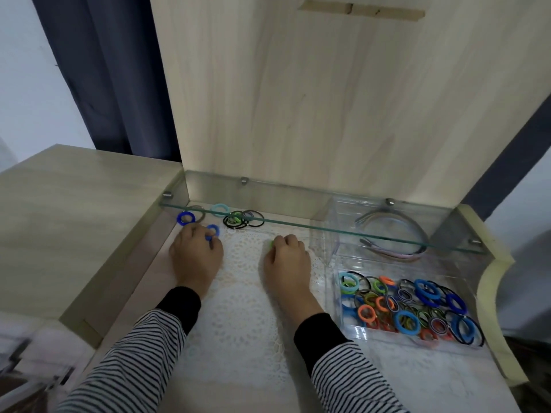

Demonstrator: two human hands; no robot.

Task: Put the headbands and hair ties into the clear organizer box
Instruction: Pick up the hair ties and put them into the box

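Wide pale wooden desk [432, 386] here, with a tall back panel [298, 99] rising behind it and a glass shelf [298, 225] running across just above the surface. A white lace mat [238, 317] covers the middle of the desk, and both hands are working on it.

Over on the right sits the clear organizer box [387, 335], its far end tucked under the glass. The far compartment has the headbands [396, 255], a small bunch of thin arcs lying together. The near compartment is packed with hair ties [405, 305] in blue, orange, green, teal and black.

Striped sleeves with black cuffs are coming in from below. The left hand [195, 254] is knuckles up at the mat's left edge, fingers curled, and it's pinching a blue hair tie [212, 232] at the fingertips. The right hand [287, 257] is beside it near the middle of the mat, well apart from the box. Its fingers are curled down too, and they grip a green hair tie [271, 245] that shows only as a sliver.

Loose ones are waiting at the back left, under the glass: a blue ring [185, 218], a pale teal ring [220, 210], and a tangle of black ties [238, 219] just to its right.
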